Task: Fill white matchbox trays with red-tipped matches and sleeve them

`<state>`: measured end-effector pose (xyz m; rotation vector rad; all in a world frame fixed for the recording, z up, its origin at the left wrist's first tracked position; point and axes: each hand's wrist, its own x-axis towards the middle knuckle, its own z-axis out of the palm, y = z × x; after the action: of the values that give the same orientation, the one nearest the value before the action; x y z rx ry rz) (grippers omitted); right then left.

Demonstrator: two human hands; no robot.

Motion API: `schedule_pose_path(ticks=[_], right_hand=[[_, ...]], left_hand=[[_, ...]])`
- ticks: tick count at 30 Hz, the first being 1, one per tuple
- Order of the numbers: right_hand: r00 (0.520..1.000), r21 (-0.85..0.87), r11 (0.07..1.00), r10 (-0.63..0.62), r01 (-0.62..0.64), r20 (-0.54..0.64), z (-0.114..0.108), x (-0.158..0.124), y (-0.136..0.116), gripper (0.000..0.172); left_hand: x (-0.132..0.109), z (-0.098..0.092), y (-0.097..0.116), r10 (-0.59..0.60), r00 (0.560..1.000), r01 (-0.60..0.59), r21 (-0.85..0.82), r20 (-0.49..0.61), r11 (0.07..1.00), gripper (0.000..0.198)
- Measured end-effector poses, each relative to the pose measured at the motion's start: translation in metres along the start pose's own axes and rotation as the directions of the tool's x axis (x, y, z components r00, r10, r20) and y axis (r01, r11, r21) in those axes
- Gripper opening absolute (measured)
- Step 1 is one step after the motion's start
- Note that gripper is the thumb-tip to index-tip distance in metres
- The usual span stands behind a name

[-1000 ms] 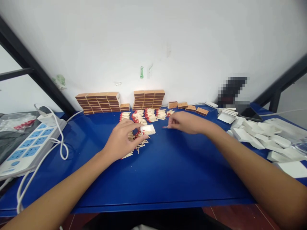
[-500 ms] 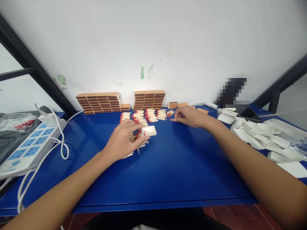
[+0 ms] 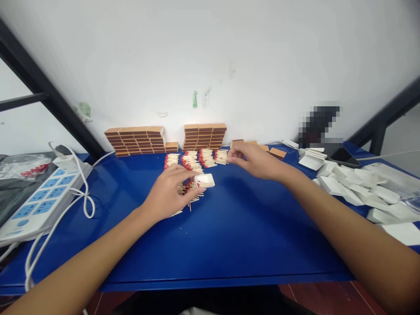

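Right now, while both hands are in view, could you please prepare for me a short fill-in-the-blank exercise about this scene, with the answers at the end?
The white tray is held in the person's ____ hand.
The colour of the match heads is ____.
The colour of the table is ____.
The heap of white pieces lies on the person's ____ side.

Missing words: left; red; blue; right.

A plain white wall [image 3: 147, 57], evenly lit and marked by small green scraps [image 3: 195, 99], rises behind a glossy blue tabletop [image 3: 249, 245]. Black bars slant at the left [image 3: 65, 116] and right. Below the table's front edge, dark red floor tiles [image 3: 334, 299] show pale joints.
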<state>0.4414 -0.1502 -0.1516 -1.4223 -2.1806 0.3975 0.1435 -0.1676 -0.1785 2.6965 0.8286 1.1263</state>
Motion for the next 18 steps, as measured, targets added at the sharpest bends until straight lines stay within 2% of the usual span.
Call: schedule_pose_path(ticks=[2,4,6,12,18], right_hand=[[0.993,0.121,0.988,-0.088,0.097,-0.077,0.008,-0.005,-0.028,0.021],[0.986,0.184,0.969,-0.157,0.165,-0.057,0.019,-0.011,-0.052,0.018],[0.980,0.176,0.965,-0.194,0.197,-0.035,0.029,-0.016,-0.066,0.014],[0.983,0.082,0.979,-0.186,0.184,0.010,0.047,-0.020,-0.062,0.006],[0.974,0.058,0.979,-0.201,0.196,0.103,0.042,-0.020,-0.058,0.006]], left_hand=[[0.000,0.001,0.001,0.007,1.000,-0.007,-0.004,0.002,1.000,0.033],[0.000,0.001,0.002,0.006,1.000,-0.006,0.001,0.002,1.000,0.033],[0.001,0.002,0.002,0.009,1.000,-0.009,-0.002,-0.004,1.000,0.032],[0.000,0.001,0.002,0.026,1.000,-0.026,-0.031,0.010,0.999,0.032],[0.000,0.003,0.002,0.022,0.999,-0.020,-0.031,0.048,0.999,0.032]])
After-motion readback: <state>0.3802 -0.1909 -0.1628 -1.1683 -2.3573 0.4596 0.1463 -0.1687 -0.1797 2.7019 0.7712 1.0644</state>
